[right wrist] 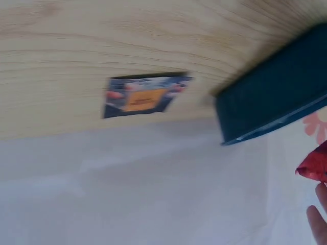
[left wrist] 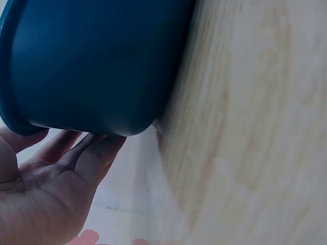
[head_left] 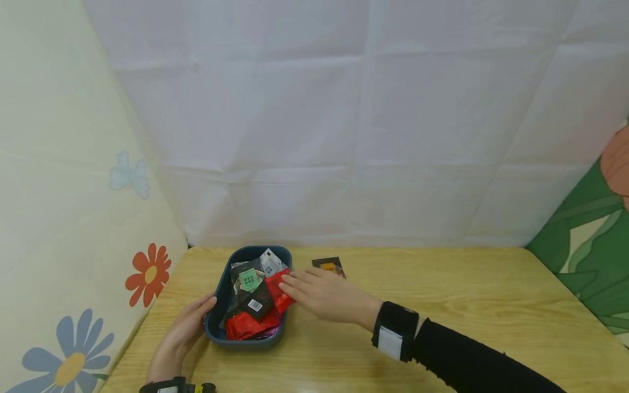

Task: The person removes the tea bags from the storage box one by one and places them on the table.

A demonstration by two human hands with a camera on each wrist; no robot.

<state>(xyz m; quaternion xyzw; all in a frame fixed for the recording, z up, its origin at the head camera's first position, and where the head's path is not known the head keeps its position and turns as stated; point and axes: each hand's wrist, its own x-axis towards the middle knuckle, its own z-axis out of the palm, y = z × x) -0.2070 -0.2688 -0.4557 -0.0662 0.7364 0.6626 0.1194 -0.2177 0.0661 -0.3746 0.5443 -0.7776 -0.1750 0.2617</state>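
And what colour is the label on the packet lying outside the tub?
That label is orange; it shows best in the right wrist view.

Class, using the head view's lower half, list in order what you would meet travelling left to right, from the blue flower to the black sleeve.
Blue flower, red flower, left hand, blue bin, right hand, right wristband, black sleeve.
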